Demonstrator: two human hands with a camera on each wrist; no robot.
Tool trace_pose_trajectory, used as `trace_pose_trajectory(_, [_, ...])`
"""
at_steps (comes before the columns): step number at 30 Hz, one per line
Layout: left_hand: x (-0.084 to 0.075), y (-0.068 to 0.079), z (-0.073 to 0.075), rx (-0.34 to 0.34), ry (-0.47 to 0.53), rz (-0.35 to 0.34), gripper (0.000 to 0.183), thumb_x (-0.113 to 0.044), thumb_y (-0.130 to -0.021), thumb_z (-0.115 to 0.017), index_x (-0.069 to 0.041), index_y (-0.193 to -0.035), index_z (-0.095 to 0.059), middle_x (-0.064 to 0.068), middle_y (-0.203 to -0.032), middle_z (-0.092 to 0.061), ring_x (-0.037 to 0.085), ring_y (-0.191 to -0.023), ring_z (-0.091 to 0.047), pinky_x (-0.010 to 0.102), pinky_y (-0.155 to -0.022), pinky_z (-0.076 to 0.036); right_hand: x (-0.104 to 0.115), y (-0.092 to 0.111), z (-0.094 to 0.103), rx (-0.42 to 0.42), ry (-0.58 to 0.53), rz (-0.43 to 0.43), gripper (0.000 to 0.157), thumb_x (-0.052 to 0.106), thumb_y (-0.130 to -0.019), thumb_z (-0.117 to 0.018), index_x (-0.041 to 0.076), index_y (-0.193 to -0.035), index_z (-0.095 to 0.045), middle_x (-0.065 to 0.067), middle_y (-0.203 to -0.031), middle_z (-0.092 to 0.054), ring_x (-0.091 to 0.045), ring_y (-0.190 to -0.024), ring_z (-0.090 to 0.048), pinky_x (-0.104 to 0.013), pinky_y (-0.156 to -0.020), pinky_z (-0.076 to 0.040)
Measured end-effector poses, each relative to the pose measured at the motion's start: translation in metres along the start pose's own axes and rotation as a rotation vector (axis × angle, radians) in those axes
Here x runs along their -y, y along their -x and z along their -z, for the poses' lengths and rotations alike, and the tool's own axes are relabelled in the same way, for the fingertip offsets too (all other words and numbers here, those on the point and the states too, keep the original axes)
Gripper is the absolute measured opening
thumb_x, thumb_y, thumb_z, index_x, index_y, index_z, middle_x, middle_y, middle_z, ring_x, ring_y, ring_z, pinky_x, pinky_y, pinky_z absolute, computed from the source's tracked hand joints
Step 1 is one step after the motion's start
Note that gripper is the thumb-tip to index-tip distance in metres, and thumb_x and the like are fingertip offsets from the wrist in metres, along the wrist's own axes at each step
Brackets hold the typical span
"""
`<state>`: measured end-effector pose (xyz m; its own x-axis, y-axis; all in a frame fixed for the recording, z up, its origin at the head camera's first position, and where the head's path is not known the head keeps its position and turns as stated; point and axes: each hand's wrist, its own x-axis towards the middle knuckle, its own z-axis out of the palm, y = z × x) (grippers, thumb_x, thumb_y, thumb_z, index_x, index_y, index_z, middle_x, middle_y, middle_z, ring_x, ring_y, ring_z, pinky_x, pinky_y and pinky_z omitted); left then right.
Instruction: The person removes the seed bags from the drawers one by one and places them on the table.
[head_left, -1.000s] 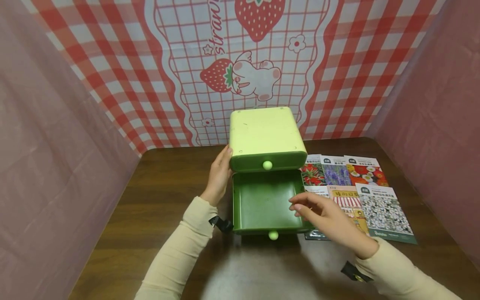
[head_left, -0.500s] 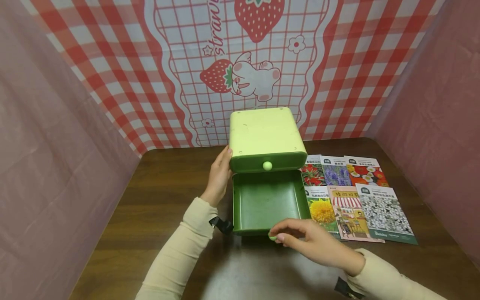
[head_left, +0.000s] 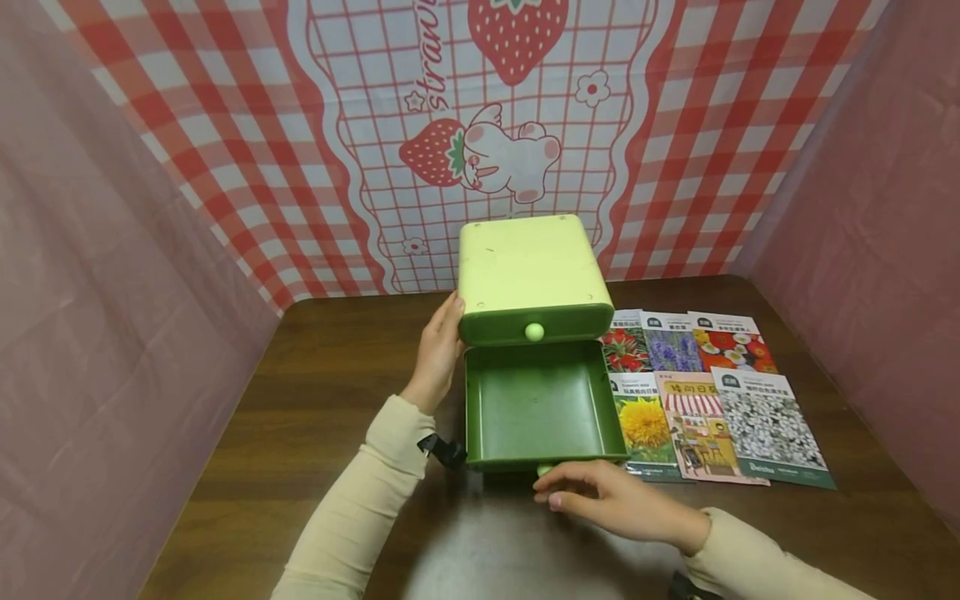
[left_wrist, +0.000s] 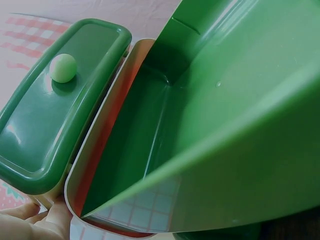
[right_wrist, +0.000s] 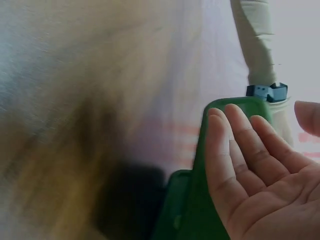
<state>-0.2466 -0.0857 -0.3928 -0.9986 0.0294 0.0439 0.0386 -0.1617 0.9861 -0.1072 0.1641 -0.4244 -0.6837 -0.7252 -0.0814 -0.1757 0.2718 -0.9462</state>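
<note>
A small two-tier drawer box with a pale yellow top stands in the middle of the head view. Its green upper drawer is closed, with a round light-green knob. The green lower drawer is pulled out and has nothing in it. Against the box's left side rests my left hand, fingers along the wall. My right hand is at the front of the lower drawer, fingertips right by the lower knob, which they partly cover. In the right wrist view its fingers are extended and hold nothing.
Several flower seed packets lie in two rows to the right of the box, among them a yellow-flower packet and a white-flower packet. A checked strawberry cloth hangs behind the wooden table, with pink cloth at both sides.
My right hand has moved from over the lower drawer's right side down and left to its knob, then slightly lower. The left hand and the drawers have stayed put.
</note>
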Motion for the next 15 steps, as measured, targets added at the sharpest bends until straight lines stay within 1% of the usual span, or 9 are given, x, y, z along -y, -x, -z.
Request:
trace_pose_trajectory(3, [-0.001,0.001,0.001,0.006,-0.002,-0.003,0.056,-0.040,-0.105,-0.042,-0.016,-0.154,-0.032,0.003,-0.160,-0.031,0.022,-0.142,-0.038,0.044,-0.115,-0.038,-0.007,-0.002,-0.001,-0.004,-0.038,-0.029,0.029,0.019,-0.102,-0.053,0.000,-0.119,-0.066,-0.024,-0.113,-0.069,-0.009,-0.099,-0.068,-0.032,-0.083,-0.060])
trace_pose_trajectory(5, [-0.001,0.001,0.001,0.010,-0.004,-0.002,0.056,-0.041,-0.105,-0.042,-0.017,-0.154,-0.031,0.002,-0.160,-0.030,0.022,-0.143,-0.036,0.045,-0.116,-0.037,-0.010,-0.003,-0.001,-0.012,-0.041,-0.054,0.029,0.020,-0.102,-0.053,-0.003,-0.114,-0.067,-0.025,-0.107,-0.070,-0.012,-0.093,-0.069,-0.035,-0.079,-0.060])
trace_pose_trajectory(6, [-0.001,0.001,0.001,0.012,-0.007,-0.001,0.056,-0.041,-0.105,-0.042,-0.017,-0.154,-0.031,0.002,-0.160,-0.030,0.022,-0.144,-0.035,0.045,-0.116,-0.036,-0.012,-0.004,-0.001,-0.015,-0.042,-0.068,0.030,0.020,-0.101,-0.053,-0.004,-0.112,-0.068,-0.025,-0.105,-0.070,-0.013,-0.091,-0.069,-0.035,-0.078,-0.060])
trace_pose_trajectory(7, [0.003,-0.002,0.002,0.010,-0.006,-0.004,0.056,-0.042,-0.104,-0.042,-0.018,-0.154,-0.032,0.001,-0.160,-0.031,0.021,-0.144,-0.036,0.045,-0.116,-0.036,-0.014,-0.004,-0.002,-0.019,-0.040,-0.078,0.031,0.021,-0.102,-0.053,-0.005,-0.110,-0.069,-0.025,-0.103,-0.071,-0.014,-0.088,-0.069,-0.034,-0.077,-0.060])
trace_pose_trajectory(9, [0.004,-0.002,0.002,0.010,-0.005,-0.004,0.056,-0.042,-0.104,-0.042,-0.018,-0.154,-0.032,0.001,-0.160,-0.031,0.021,-0.144,-0.036,0.045,-0.116,-0.036,-0.016,-0.005,-0.002,-0.027,-0.041,-0.098,0.033,0.023,-0.102,-0.053,-0.005,-0.109,-0.069,-0.025,-0.101,-0.071,-0.018,-0.086,-0.069,-0.034,-0.075,-0.060])
trace_pose_trajectory(11, [0.004,-0.002,0.002,0.007,-0.003,-0.004,0.056,-0.042,-0.104,-0.043,-0.019,-0.154,-0.033,0.001,-0.160,-0.031,0.021,-0.143,-0.037,0.045,-0.116,-0.037,-0.019,-0.006,-0.002,-0.032,-0.067,-0.131,0.036,0.025,-0.102,-0.052,-0.007,-0.110,-0.068,-0.025,-0.101,-0.071,-0.021,-0.086,-0.069,-0.034,-0.074,-0.060])
trace_pose_trajectory(15, [0.003,-0.002,0.001,0.000,0.002,-0.002,0.056,-0.041,-0.104,-0.043,-0.018,-0.154,-0.033,0.001,-0.159,-0.032,0.021,-0.141,-0.039,0.044,-0.114,-0.039,-0.027,-0.006,-0.005,-0.043,-0.159,-0.183,0.043,0.026,-0.103,-0.051,-0.012,-0.120,-0.062,-0.026,-0.106,-0.070,-0.024,-0.089,-0.070,-0.032,-0.075,-0.060])
